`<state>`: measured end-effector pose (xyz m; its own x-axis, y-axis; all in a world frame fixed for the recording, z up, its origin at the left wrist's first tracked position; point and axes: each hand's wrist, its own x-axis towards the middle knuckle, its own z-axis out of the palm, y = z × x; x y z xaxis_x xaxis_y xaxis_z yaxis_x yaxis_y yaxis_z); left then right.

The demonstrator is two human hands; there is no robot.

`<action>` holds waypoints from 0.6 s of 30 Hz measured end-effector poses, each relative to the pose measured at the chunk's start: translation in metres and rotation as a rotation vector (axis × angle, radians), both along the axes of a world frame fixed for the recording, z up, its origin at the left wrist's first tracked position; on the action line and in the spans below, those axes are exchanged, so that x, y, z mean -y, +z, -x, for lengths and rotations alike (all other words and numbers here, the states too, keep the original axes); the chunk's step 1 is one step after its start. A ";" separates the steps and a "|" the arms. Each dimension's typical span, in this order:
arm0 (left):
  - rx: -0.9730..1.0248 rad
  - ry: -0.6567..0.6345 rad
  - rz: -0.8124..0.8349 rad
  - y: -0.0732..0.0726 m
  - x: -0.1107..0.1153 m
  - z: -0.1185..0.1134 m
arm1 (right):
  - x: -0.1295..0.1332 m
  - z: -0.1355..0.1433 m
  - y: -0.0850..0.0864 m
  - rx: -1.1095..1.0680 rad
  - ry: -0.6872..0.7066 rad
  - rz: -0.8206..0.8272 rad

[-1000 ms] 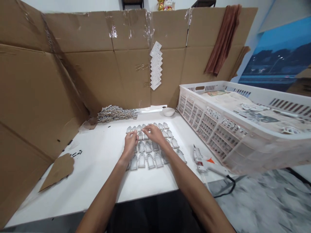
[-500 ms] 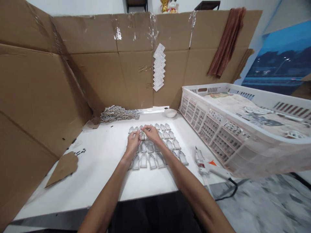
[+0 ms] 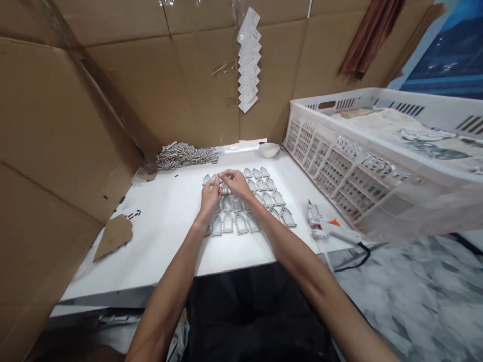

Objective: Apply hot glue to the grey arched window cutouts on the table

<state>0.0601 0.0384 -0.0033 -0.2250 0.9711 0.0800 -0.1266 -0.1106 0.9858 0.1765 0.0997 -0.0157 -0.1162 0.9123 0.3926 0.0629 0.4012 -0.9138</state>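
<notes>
Rows of small silver-grey arch-shaped pieces (image 3: 240, 223) lie on the white table (image 3: 166, 221). Over the back rows my left hand (image 3: 211, 197) is closed, thumb and fingers pinched together. Close against it, my right hand (image 3: 234, 182) also pinches with its fingertips, its back hiding part of the rows. Whatever is between the fingertips is too small to make out. Both forearms reach across the front of the table, and the hands nearly touch each other.
A heap of small metal parts (image 3: 184, 156) sits at the back left, and a white bowl (image 3: 269, 150) at the back. A glue gun (image 3: 319, 221) lies right, beside a white plastic crate (image 3: 332, 166). A cardboard scrap (image 3: 113, 236) lies left; cardboard walls (image 3: 204, 65) enclose the table.
The head view has tilted downward, so the table appears higher in the picture. Both hands stay together over the back rows, still pinching, with only slight finger movement.
</notes>
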 end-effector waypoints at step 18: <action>0.391 -0.016 0.218 0.011 -0.005 0.011 | 0.006 -0.015 -0.004 0.669 -0.213 0.010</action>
<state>0.0495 0.0438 0.0075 -0.1822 0.9595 -0.2146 -0.4942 0.0993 0.8637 0.1915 0.0941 -0.0197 -0.1486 0.9452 0.2906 0.6896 0.3097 -0.6547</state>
